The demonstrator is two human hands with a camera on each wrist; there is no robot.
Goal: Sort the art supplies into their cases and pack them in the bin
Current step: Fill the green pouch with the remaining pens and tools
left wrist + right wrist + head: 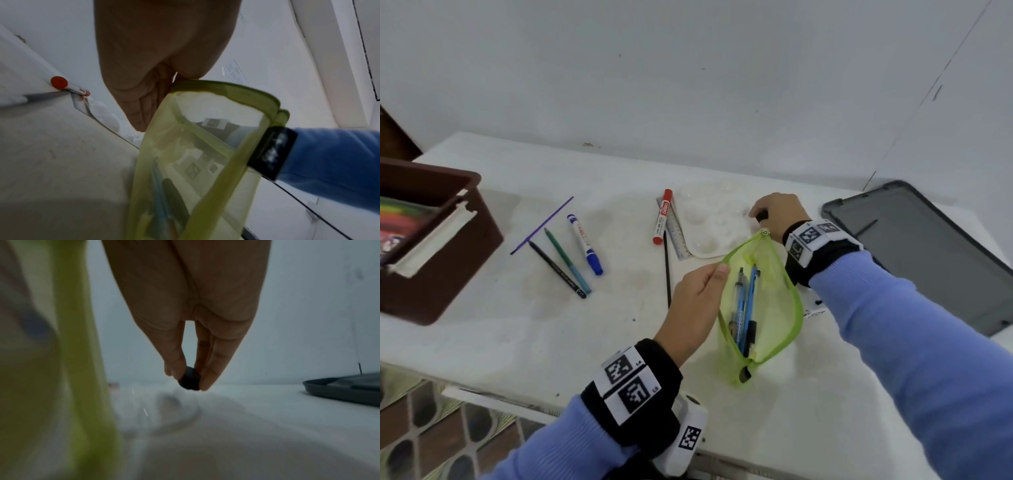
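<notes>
Nearest the person, the left hand (697, 301) pinches the near rim of a translucent lime-green mesh zip pouch (774, 305), holding its mouth open above the white tabletop (524, 329); several blue and black pens (744, 308) already lie inside it, tips toward the closed end. The pinch is on thin fabric only, so a slip would likely let the mouth collapse and block the next item. Just beyond the pouch's far end, the right hand (777, 214) grips a small dark round-ended object (190, 380) between thumb and fingertips; what it is cannot be told. It hangs over a white plastic paint palette (714, 222), not over the pouch, so if dropped now it would probably land in a well or roll. Farther left, a red-capped marker (662, 216), a clear ruler (675, 229), a blue-capped marker (585, 244), a green pencil (566, 260), a black pencil (556, 269) and a thin purple stick (541, 225) lie loose; a careless sweep could scatter them. The brown plastic bin (438, 246) sits at far left, a dark grey lid (928, 257) at far right.
</notes>
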